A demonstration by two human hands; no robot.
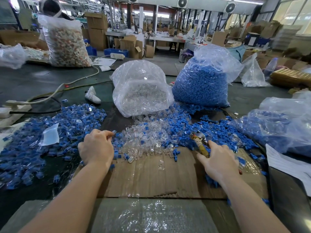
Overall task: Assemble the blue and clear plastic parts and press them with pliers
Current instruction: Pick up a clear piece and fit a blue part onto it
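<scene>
My left hand (96,147) is curled at the edge of the loose clear parts (148,137) and pinches a small clear part (114,132) between its fingertips. My right hand (217,160) grips the yellowed handles of the pliers (199,143), whose metal jaws point away from me into the loose blue parts (217,130). Both hands are over a taped cardboard sheet (151,175). A wide heap of assembled blue-and-clear pieces (50,137) lies to the left of my left hand.
A bag of clear parts (141,88) and a bag of blue parts (202,81) stand behind the piles. Another bag with blue pieces (282,125) lies at right beside white paper (289,165). Cables and a power strip (10,110) run at left. A person sits behind a large bag (65,41).
</scene>
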